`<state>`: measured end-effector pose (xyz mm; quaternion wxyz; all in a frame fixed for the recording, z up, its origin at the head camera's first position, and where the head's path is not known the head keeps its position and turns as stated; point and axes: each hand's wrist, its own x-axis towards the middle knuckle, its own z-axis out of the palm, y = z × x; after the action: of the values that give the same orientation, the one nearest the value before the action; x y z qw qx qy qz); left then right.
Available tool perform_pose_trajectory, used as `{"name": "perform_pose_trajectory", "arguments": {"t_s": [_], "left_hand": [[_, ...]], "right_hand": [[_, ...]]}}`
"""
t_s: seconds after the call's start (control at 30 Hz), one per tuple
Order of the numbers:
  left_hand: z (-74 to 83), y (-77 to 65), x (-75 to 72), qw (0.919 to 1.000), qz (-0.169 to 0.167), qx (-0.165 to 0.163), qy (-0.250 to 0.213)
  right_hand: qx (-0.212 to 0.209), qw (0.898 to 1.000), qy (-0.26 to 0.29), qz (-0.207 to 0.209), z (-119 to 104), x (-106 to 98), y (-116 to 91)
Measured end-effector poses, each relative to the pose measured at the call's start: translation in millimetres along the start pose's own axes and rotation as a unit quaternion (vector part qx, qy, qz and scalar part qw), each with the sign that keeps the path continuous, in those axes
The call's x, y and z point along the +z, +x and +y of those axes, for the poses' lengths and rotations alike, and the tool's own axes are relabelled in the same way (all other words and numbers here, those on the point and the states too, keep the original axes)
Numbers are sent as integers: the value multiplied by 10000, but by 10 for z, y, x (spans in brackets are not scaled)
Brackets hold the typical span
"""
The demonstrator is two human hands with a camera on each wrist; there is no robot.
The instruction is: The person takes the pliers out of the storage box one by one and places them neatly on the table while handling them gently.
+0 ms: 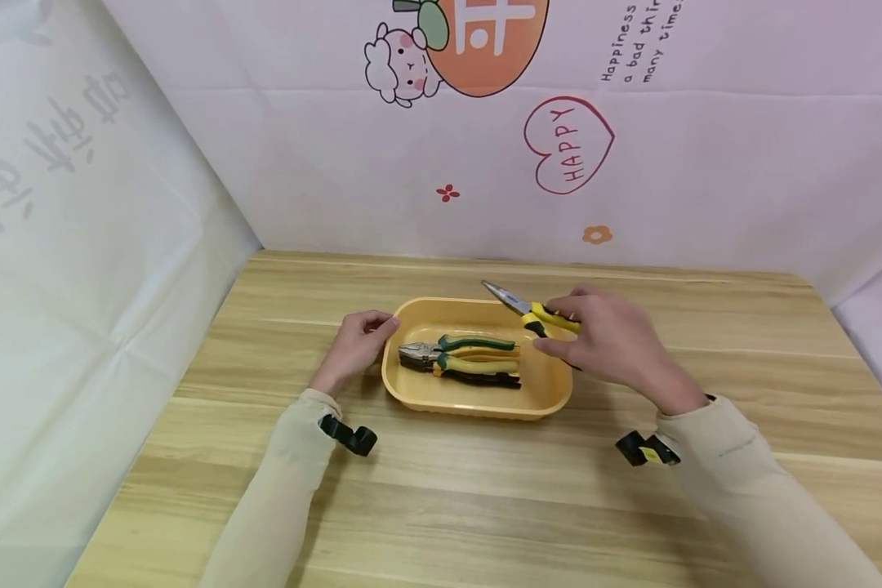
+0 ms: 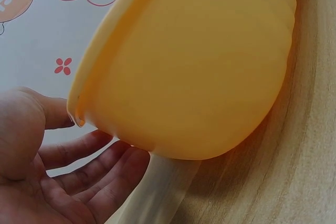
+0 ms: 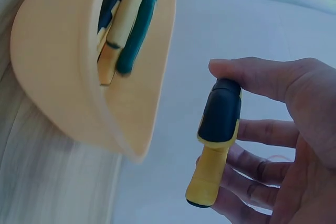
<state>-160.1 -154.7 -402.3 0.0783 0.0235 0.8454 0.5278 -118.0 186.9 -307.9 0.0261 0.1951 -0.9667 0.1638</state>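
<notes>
A yellow plastic basket [image 1: 478,405] rests on the wooden table, holding green-and-yellow combination pliers [image 1: 478,343] and black-handled pliers [image 1: 481,379] side by side. At its left end, my left hand [image 1: 360,343] pinches the rim. The left wrist view shows the thumb over the rim and the fingers [image 2: 115,182] against the outer wall [image 2: 189,87]. My right hand [image 1: 613,335] holds long-nose pliers [image 1: 532,314] with yellow-and-black handles above the basket's right end, nose pointing to the back left. The right wrist view shows their handle ends [image 3: 218,124] between thumb and fingers, apart from the basket.
The wooden table [image 1: 470,506] runs up to a white printed cloth [image 1: 338,180] hanging behind it. Another pale cloth [image 1: 103,286] hangs along the left side. Dark wrist cameras sit on both sleeves.
</notes>
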Motion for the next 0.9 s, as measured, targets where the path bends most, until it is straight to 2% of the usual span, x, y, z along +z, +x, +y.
{"name": "perform_pose_trajectory", "arguments": {"t_s": [0.3, 0.63, 0.9], "left_hand": [[5, -2, -5, 10000, 17, -21, 31], [-4, 6, 1, 10000, 4, -42, -4], [-6, 9, 2, 9999, 0, -97, -68]], "right_hand": [[519, 9983, -80, 267, 161, -29, -130], [958, 9940, 115, 514, 290, -37, -212], [1411, 9885, 127, 525, 415, -60, -223]]}}
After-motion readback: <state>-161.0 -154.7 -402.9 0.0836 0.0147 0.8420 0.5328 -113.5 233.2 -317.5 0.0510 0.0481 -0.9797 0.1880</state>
